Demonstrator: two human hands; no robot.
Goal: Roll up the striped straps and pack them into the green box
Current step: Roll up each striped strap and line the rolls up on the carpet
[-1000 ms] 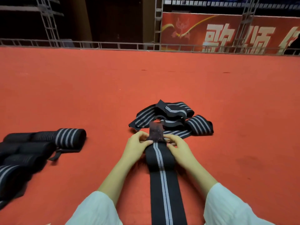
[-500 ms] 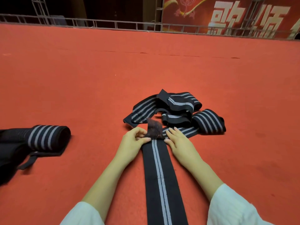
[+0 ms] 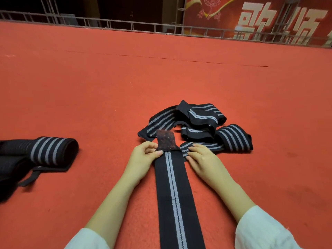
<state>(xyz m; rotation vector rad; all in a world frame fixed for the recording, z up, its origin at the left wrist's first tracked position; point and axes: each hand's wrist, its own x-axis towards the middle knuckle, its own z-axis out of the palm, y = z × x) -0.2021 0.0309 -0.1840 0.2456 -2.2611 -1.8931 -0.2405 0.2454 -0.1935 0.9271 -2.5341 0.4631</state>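
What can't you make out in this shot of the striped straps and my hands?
Head view only.
Green box: nowhere in frame.
Flat strap: near end cut off by the bottom edge, length unknown.
Rolled straps: cut off by the left edge and dark, count unclear.
Loose pile: straps overlap, count unclear.
Right hand: its own fingers hide whether it pinches or only presses the strap beneath.

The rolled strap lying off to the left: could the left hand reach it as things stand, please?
Probably yes. Only bare red carpet lies between the left hand and the rolled strap; but that hand pinches the end of the flat strap and would have to let go first.
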